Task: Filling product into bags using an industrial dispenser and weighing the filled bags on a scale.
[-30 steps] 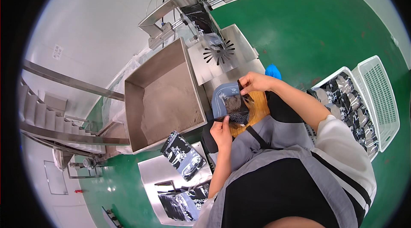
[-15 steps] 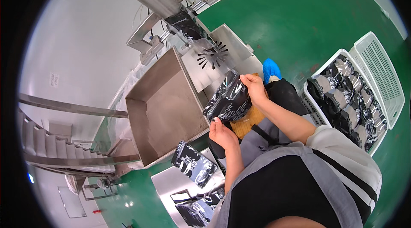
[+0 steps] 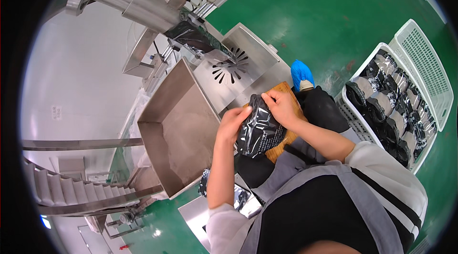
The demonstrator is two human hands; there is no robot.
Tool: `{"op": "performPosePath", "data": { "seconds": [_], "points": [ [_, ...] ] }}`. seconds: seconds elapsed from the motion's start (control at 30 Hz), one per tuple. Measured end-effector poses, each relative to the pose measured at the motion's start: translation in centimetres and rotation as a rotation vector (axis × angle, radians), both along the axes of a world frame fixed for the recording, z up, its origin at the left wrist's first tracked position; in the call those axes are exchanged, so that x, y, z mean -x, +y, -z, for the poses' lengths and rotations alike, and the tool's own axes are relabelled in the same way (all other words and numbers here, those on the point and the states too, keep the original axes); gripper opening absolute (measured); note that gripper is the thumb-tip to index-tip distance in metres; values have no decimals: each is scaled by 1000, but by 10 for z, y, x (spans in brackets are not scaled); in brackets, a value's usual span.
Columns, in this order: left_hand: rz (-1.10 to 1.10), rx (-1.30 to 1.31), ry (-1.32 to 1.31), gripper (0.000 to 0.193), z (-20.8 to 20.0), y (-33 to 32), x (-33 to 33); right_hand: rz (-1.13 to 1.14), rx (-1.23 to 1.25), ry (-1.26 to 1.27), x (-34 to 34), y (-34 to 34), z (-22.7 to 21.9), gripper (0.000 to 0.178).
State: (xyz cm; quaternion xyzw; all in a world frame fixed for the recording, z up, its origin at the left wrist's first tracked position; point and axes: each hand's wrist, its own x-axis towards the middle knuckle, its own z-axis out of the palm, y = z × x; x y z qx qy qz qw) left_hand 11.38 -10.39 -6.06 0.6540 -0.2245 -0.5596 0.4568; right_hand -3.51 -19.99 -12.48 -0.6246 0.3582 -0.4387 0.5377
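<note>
A filled, glossy black plastic bag [image 3: 261, 132] with a silvery print stands upright between my hands, in front of a wooden board [image 3: 282, 145] at my lap. My left hand [image 3: 232, 123] grips the bag's upper left edge, thumb pressed at the top. My right hand [image 3: 281, 105] pinches the upper right edge, fingers bent round it. Beyond the bag, another black bag [image 3: 193, 37] hangs at the metal spout of a filling machine [image 3: 148, 8]. Below that spout lies a steel plate with a star of slots [image 3: 231, 67].
A deep steel tray [image 3: 179, 132] stands to my left. At right, a white plastic crate [image 3: 362, 127] holds several filled bags, with another perforated crate [image 3: 420, 58] behind it. Flat printed bags [image 3: 242, 197] lie on a metal stand at lower left. A blue-covered foot [image 3: 300, 73] rests on the green floor.
My left hand has moved up from the bag's lower left corner to its upper edge. The bag has turned more upright, its top drawn together. The view has shifted slightly.
</note>
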Motion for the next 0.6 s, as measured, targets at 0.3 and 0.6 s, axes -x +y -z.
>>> {"op": "performPosePath", "data": {
  "seconds": [0.3, 0.6],
  "points": [
    [114, -6, 82, 8, 6, -58, 6, -201, -78, -23, 10, -23, -4, 23],
    [129, -72, 111, 17, -10, -3, 12, -321, -442, -161, 3, -39, -9, 29]
  ]
}}
